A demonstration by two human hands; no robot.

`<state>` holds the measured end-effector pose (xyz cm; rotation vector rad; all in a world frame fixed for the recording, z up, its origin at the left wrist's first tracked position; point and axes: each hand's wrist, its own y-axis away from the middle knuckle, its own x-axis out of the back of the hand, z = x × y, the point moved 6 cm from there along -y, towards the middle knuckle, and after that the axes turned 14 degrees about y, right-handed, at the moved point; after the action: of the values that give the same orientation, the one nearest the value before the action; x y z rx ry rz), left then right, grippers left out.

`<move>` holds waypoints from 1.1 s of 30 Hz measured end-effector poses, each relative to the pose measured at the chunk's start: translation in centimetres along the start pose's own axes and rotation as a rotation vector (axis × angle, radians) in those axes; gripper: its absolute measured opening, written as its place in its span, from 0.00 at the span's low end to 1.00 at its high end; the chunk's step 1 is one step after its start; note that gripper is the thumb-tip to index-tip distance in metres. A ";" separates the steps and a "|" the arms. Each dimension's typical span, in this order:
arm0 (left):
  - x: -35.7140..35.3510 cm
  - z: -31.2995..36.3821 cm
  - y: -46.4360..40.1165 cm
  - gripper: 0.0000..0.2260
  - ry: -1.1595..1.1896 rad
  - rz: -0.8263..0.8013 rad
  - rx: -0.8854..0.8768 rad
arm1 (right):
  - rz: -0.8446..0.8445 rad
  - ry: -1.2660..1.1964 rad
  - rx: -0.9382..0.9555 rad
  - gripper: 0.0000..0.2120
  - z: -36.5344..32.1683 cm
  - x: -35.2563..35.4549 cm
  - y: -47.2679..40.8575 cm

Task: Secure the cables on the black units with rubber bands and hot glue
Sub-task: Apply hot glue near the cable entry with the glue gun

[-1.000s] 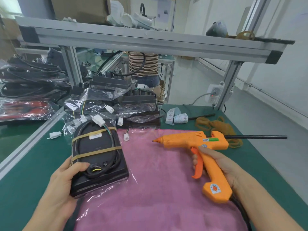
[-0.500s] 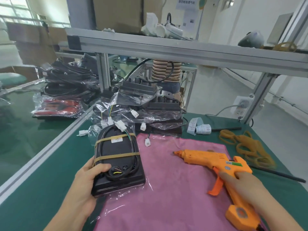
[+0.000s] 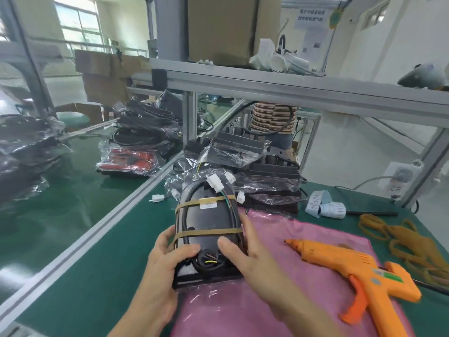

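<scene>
bagged stock, left: heaps of black units in clear plastic bags (image 3: 143, 132) on the green conveyor belt (image 3: 60, 215), upper left of frame; one bag shows red inside.
my left hand (image 3: 165, 259): gripping the lower left edge of the flat black rectangular unit (image 3: 206, 227), thumb laid on top near the cable exit, fingers round the side.
unit: centre of frame, sitting partly on the green bench mat (image 3: 116, 276), partly on the pink cloth (image 3: 279, 288). Black cable (image 3: 187, 215) looped on its top face, held by two tan rubber bands (image 3: 209, 231) across it. White plug connector (image 3: 215, 183) at the far end, white label under the upper band.
my right hand (image 3: 247, 256): gripping the unit's lower right edge, thumb on top beside the cable exit, fingers along the right side.
stack behind: more black units in clear bags (image 3: 264, 176), just beyond the held one.
label roll: white paper strip roll (image 3: 325, 207), right of that stack.
orange hot glue gun (image 3: 352, 266): lying on its side on the pink cloth, lower right of frame, nozzle pointing left, nobody touching it.
loose bands: pile of tan rubber bands (image 3: 398, 239) on the mat, far right.
</scene>
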<state>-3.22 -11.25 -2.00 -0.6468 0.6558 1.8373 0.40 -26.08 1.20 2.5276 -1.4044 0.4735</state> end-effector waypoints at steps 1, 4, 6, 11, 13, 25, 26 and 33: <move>0.6 0.6 -0.2 0.37 -0.005 0.028 -0.022 | 0.023 -0.017 0.024 0.22 -0.2 -0.7 -1.2; 2.8 2.9 -0.7 0.34 -0.004 0.118 -0.069 | -0.024 -0.067 0.018 0.19 -0.8 -3.3 -4.4; 4.4 4.5 -1.1 0.33 -0.001 0.184 -0.093 | -0.068 -0.074 0.001 0.19 -1.3 -5.4 -6.3; 9.0 9.6 -2.0 0.19 -0.016 0.336 -0.176 | -0.170 0.015 -0.030 0.25 -3.7 -11.4 -11.2; 11.0 11.7 -2.4 0.11 -0.035 0.395 -0.209 | -0.202 0.039 -0.080 0.25 -4.3 -14.2 -13.2; 22.5 20.1 -2.8 0.30 0.045 0.787 -0.490 | -0.353 0.318 0.042 0.21 -9.2 -28.6 -20.0; 23.3 20.2 -2.5 0.30 0.039 0.822 -0.494 | -0.369 0.340 0.045 0.21 -9.2 -29.5 -20.1; 27.1 20.1 -1.1 0.27 -0.181 1.030 -0.506 | -0.426 0.403 0.061 0.18 -9.4 -33.6 -20.1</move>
<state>-13.48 20.60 -6.78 -0.4675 0.4112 3.0410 -0.76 13.95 -3.29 2.4892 -0.6974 0.8830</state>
